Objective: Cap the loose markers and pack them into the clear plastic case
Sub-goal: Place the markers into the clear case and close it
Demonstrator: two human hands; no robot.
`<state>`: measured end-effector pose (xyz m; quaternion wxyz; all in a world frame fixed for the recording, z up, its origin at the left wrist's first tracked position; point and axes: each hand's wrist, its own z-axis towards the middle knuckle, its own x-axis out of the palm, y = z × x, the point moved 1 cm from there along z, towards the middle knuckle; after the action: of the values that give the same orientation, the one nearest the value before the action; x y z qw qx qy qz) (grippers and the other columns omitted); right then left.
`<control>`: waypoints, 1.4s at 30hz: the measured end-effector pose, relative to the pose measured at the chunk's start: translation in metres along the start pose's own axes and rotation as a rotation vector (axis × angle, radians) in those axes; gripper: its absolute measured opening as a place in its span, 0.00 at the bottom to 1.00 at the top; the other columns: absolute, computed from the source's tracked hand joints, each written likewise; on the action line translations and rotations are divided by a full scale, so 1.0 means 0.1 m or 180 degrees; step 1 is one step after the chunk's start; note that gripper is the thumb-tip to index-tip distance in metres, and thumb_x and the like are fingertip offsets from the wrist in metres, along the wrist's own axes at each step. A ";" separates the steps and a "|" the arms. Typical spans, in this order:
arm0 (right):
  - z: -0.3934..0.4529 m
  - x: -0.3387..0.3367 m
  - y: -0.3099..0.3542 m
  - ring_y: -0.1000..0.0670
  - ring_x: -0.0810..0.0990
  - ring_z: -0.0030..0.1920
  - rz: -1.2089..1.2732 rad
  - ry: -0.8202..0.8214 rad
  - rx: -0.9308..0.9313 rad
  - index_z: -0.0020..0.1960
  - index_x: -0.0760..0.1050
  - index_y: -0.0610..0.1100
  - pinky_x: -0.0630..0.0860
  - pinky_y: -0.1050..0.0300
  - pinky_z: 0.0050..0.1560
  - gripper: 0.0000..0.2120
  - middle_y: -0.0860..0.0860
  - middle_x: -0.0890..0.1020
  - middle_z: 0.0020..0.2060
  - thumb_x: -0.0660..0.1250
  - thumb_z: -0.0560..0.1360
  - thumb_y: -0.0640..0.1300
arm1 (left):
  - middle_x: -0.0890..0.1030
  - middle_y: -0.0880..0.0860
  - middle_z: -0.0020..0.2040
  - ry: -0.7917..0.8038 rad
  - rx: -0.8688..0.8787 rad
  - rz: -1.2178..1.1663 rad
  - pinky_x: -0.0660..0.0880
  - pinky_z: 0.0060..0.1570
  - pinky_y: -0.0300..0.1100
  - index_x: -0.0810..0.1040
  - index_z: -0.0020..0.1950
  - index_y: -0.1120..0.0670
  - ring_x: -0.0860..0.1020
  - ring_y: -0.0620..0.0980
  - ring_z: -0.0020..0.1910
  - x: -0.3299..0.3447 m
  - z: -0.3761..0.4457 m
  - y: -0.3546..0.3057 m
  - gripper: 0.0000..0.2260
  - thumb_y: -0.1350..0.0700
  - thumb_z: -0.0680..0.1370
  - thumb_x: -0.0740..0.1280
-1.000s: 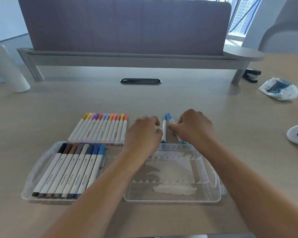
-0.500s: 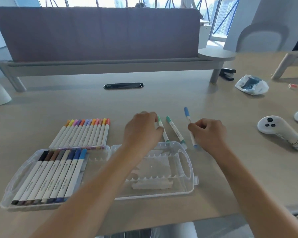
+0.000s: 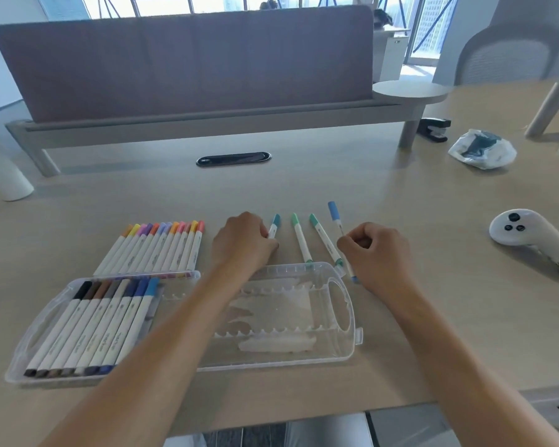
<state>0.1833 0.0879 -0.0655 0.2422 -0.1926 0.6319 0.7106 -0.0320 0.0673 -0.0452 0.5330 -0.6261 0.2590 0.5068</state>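
The clear plastic case (image 3: 346,304) lies open on the table, its left half (image 3: 39,327) holding several capped markers in dark and blue colours. Behind it a row of capped bright markers (image 3: 162,246) rests on the table. My left hand (image 3: 242,243) is closed around a teal-capped marker (image 3: 274,224). My right hand (image 3: 375,256) pinches a blue-capped marker (image 3: 335,217). Between the hands two green-capped markers (image 3: 300,237) (image 3: 325,241) lie loose, their near ends at the case's far rim.
A white controller (image 3: 526,237) lies at the right, with a plastic bag (image 3: 481,150) and a black stapler (image 3: 433,129) behind it. A black cable slot (image 3: 233,159) sits mid-table before a grey divider (image 3: 181,59). A white cylinder (image 3: 4,172) stands at far left.
My hands have spread apart, each taking a marker sideways. The bunched markers now lie separated, with two green ones left between the hands. The view has tilted up and to the right.
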 end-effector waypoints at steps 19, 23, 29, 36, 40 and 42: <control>-0.97 0.48 0.98 0.59 0.82 0.34 0.0165 0.0603 -0.0721 0.61 0.76 0.55 0.79 0.54 0.41 0.13 0.58 0.83 0.35 0.69 0.77 0.47 | 0.81 0.44 0.39 -0.0710 -0.0227 -0.1029 0.76 0.43 0.43 0.81 0.51 0.49 0.80 0.47 0.41 -0.66 -0.65 0.96 0.09 0.48 0.73 0.71; -1.29 0.93 1.21 0.57 0.82 0.38 -0.0045 0.0771 -0.0873 0.63 0.75 0.54 0.81 0.51 0.45 0.15 0.56 0.83 0.35 0.70 0.77 0.50 | 0.82 0.44 0.39 -0.0779 -0.0465 -0.1101 0.77 0.45 0.43 0.83 0.53 0.48 0.81 0.46 0.40 -0.90 -0.97 1.50 0.10 0.48 0.73 0.73; -1.64 1.47 1.42 0.59 0.80 0.40 -0.0525 0.0796 -0.1061 0.61 0.75 0.57 0.79 0.55 0.44 0.12 0.59 0.81 0.38 0.68 0.78 0.55 | 0.84 0.44 0.42 -0.0947 -0.0643 -0.1243 0.78 0.47 0.43 0.85 0.52 0.49 0.82 0.47 0.43 -1.02 -1.33 1.98 0.09 0.49 0.74 0.72; -1.74 1.59 1.41 0.60 0.80 0.40 -0.0694 0.0564 -0.1111 0.56 0.79 0.56 0.77 0.58 0.45 0.09 0.60 0.82 0.37 0.68 0.77 0.55 | 0.82 0.44 0.43 -0.0866 -0.0548 -0.1042 0.71 0.40 0.40 0.83 0.53 0.46 0.78 0.40 0.39 -0.93 -1.49 2.08 0.08 0.48 0.74 0.71; -1.76 1.60 1.39 0.63 0.78 0.38 -0.0707 0.0504 -0.1230 0.56 0.81 0.55 0.77 0.58 0.48 0.09 0.61 0.81 0.34 0.69 0.77 0.55 | 0.81 0.45 0.45 -0.0919 -0.0477 -0.0916 0.70 0.43 0.41 0.83 0.52 0.47 0.78 0.44 0.41 -0.91 -1.51 2.05 0.08 0.48 0.75 0.70; -1.75 1.60 1.37 0.63 0.78 0.39 -0.0706 0.0492 -0.1264 0.56 0.82 0.55 0.79 0.56 0.51 0.09 0.60 0.81 0.34 0.68 0.79 0.55 | 0.81 0.45 0.43 -0.0884 -0.0464 -0.0897 0.71 0.44 0.42 0.83 0.53 0.46 0.79 0.45 0.43 -0.91 -1.52 2.04 0.09 0.47 0.75 0.70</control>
<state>-0.0325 -0.0811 -0.0703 0.2270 -0.3585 0.4714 0.7731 -0.1859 -0.1539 -0.0574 0.5825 -0.6172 0.0556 0.5260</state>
